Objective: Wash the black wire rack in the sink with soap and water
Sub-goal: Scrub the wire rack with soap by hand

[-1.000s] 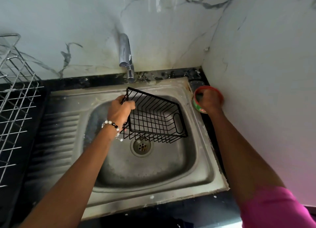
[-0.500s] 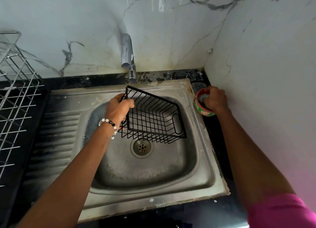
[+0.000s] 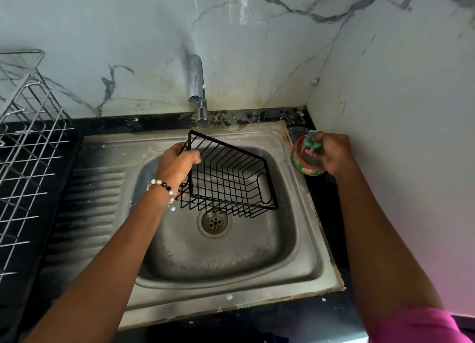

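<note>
Here hands (image 3: 177, 165) grip gridded black wire rack (image 3: 231, 178).

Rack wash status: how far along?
Early. Done: the black wire rack is over the steel sink basin, gripped by the left hand. In hand: the right hand pinches a green scrub pad at the red-and-green soap tub. Left: scrubbing and rinsing; the chrome tap looks dry.
</note>
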